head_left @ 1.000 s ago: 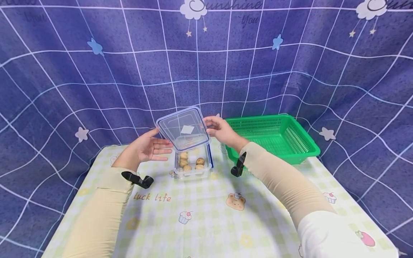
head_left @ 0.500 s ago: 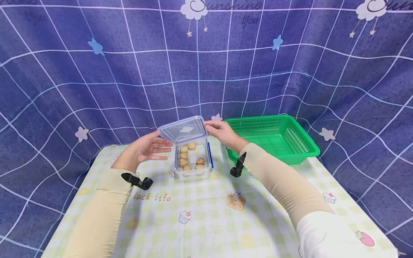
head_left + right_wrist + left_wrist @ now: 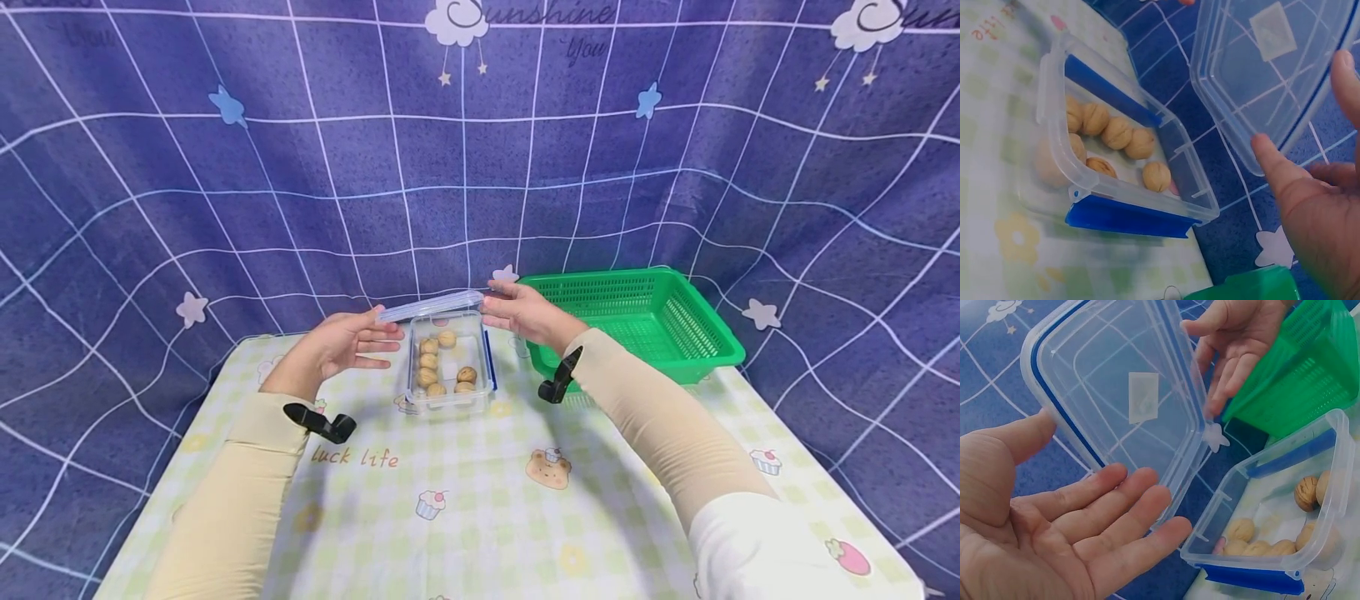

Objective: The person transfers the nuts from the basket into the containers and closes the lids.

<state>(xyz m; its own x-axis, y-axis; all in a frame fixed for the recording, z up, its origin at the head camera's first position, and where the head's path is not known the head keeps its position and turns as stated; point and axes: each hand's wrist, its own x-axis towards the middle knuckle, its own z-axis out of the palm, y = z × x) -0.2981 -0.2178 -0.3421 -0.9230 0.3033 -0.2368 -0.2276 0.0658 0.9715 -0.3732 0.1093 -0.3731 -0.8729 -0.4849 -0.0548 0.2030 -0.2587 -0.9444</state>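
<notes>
Both hands hold a clear plastic lid [image 3: 431, 306] with a blue seal, nearly edge-on in the head view, above the far end of a clear box. My left hand [image 3: 343, 343] has its thumb at the lid's left edge, the index fingertip against the lid and the other fingers spread. At the opposite edge, my right hand [image 3: 528, 317] holds the lid between thumb and fingers. A white label [image 3: 1143, 397] shows on the lid. The uncovered box [image 3: 486, 350] has blue side clips [image 3: 1129, 215]. Several walnuts [image 3: 1117, 133] lie inside it, mostly along its left side.
A green perforated basket [image 3: 716, 346] stands at the right, close to my right forearm. A checked cloth [image 3: 480, 500] with printed cartoons covers the table. Behind hangs a blue grid-patterned curtain [image 3: 510, 150].
The lid has tipped from a raised slant to almost flat and lowered toward the box's far end, uncovering more walnuts to view. My right fingers have spread a little; the box has stayed put.
</notes>
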